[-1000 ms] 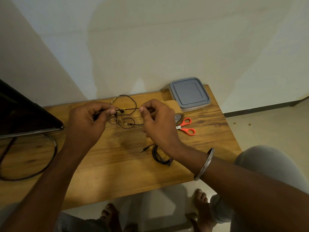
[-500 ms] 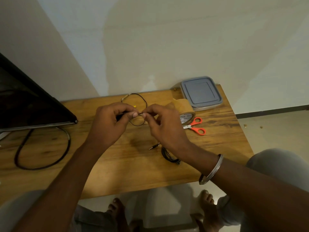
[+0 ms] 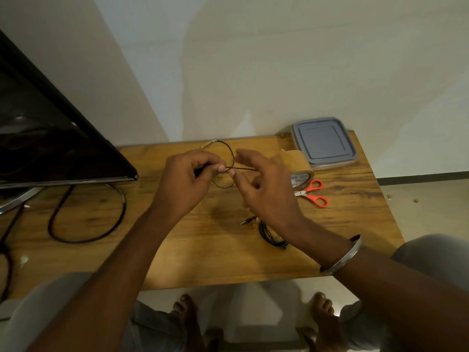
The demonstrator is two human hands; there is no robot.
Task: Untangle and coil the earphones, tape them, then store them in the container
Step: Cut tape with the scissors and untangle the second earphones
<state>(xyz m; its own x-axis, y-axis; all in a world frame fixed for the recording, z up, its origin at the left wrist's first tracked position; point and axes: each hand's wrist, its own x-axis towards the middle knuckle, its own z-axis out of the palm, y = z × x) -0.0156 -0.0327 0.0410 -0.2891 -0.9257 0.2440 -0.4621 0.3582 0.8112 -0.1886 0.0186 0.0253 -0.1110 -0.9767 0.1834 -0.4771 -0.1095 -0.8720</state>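
My left hand pinches the thin black earphones between thumb and fingertips above the wooden table. Loops of the cord hang behind and below the pinch. A short stretch of cord runs right across the gap between the thumb and forefinger of my right hand, whose fingers are spread and not closed on it. A second black coiled earphone with its jack plug lies on the table under my right wrist. The grey lidded container stands at the far right corner.
A brown tape roll and orange-handled scissors lie right of my hands. A dark monitor fills the left side, with its thick black cable looped on the table. The table's near edge is above my knees and bare feet.
My right hand has let go of its pinch on the cord and spread its fingers. The left hand keeps its hold. The view has shifted left and come closer.
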